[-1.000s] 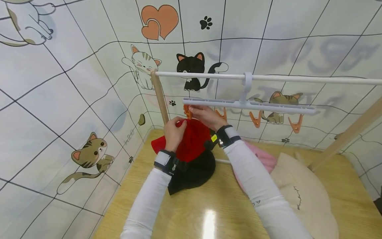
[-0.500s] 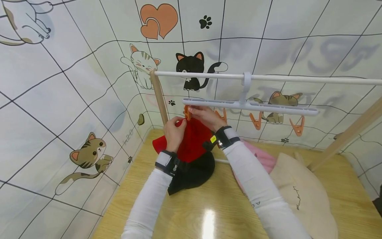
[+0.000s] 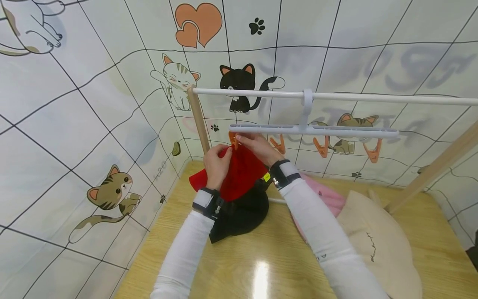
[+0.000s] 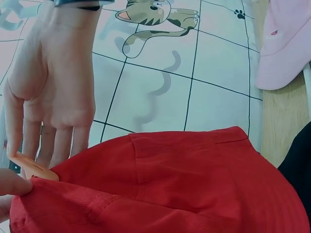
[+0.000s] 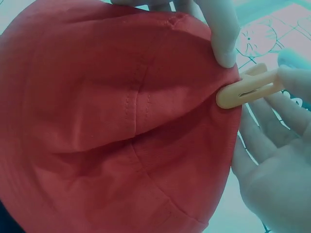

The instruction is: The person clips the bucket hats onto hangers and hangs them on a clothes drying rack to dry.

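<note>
— Red cloth first: we hold a red hat [image 3: 240, 172] up under the left end of the white clip hanger [image 3: 313, 130], above the wooden table [image 3: 239, 265].

— And our hands? We see our left hand [image 3: 216, 162] pinching the hat's edge, thumb and fingers curled on the fabric.

— Yes, and our right hand [image 3: 257, 147] pinches the orange clip [image 3: 234, 141] at that end of the hanger. From the right wrist, the clip's tip touches the hat's rim, just beside the left thumb.

— Is the clip biting the fabric? We cannot tell; the rim lies against it.

— Below the red hat, a black hat [image 3: 239, 214] lies on the table. A pink hat [image 3: 328, 199] lies to its right, partly under our right sleeve, and a beige hat [image 3: 377, 241] beyond that.

— The hanger hooks over the white rail [image 3: 373, 99], with three more orange clips [image 3: 321, 147] hanging free.
</note>
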`<state>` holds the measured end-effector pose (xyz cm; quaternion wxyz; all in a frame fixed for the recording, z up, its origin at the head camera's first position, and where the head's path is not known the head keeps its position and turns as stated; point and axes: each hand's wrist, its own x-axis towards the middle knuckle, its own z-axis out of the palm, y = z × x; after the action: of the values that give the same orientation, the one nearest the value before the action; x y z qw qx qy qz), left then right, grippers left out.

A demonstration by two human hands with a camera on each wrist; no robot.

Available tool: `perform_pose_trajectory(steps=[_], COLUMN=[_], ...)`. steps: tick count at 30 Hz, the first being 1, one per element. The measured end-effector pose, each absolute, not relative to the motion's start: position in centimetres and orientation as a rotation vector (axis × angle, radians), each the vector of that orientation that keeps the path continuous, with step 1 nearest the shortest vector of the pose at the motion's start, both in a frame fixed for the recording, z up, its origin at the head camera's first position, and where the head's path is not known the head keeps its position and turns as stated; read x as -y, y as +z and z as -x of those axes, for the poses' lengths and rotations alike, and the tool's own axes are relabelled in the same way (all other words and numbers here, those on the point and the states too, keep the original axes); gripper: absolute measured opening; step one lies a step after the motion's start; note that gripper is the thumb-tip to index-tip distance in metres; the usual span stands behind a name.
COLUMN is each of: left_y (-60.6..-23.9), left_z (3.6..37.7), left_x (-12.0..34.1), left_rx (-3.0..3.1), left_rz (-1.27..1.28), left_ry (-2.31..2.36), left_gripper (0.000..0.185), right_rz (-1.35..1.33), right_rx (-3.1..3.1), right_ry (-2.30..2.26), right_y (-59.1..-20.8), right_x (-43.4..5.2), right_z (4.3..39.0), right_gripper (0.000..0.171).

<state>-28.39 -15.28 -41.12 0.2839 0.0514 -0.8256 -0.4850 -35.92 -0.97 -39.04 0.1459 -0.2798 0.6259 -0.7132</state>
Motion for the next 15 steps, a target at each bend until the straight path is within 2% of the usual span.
perform_pose_trajectory(steps=[10, 15], left_y=[-41.8, -41.7], left_z=[28.9, 29.3], left_x=[15.8, 15.7], left_rx=[2.258, 2.237], left_rz=[-0.168, -0.104], left_ry=[-1.345, -1.249], left_gripper=[0.021, 0.016], right_rz=[0.748, 0.750], right_rx=[-2.091, -2.129], right_ry=[-1.784, -1.732], right_y=[-40.9, -43.0], right_x=[-1.5, -3.3], right_z=[34.4, 33.3], right_gripper=[0.051, 0.052])
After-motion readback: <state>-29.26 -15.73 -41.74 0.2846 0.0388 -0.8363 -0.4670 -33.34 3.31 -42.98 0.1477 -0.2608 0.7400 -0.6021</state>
